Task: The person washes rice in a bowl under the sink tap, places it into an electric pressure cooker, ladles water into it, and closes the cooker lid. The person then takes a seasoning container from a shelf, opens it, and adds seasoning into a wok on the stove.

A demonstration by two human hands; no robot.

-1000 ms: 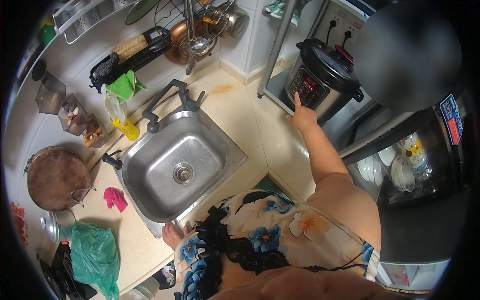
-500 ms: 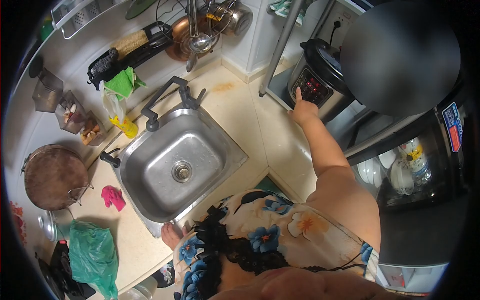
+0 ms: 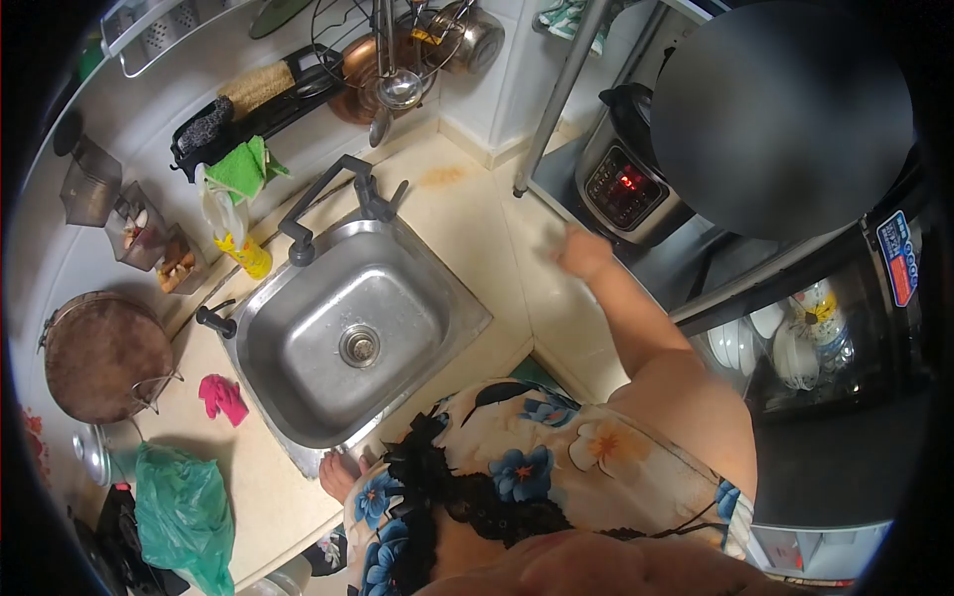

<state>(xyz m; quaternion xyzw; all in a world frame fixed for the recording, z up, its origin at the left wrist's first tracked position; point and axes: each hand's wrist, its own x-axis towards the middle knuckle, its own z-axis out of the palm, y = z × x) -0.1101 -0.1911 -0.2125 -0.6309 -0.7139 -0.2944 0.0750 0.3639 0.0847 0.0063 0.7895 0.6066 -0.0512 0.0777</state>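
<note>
My right hand (image 3: 584,253) is over the counter, a short way in front of the electric pressure cooker (image 3: 636,169), and touches nothing I can see. Its fingers are blurred by motion. Red digits glow on the cooker's control panel (image 3: 626,187). At the near edge of the sink (image 3: 288,433), my left hand (image 3: 339,477) rests on the rim and counter, fingers spread flat, nothing held. Part of that hand is hidden behind the flowered clothing.
A dark faucet (image 3: 323,194) arches over the sink. Left of it are a pink cloth (image 3: 224,398), a green plastic bag (image 3: 183,512) and a yellow bottle (image 3: 243,256). Dishes (image 3: 795,348) show inside a dark cabinet at right. A ladle (image 3: 401,89) hangs behind.
My right hand has drawn back from the cooker's panel, where its index finger was touching, towards the counter. The panel now shows brighter red digits. My left hand stays at the sink edge.
</note>
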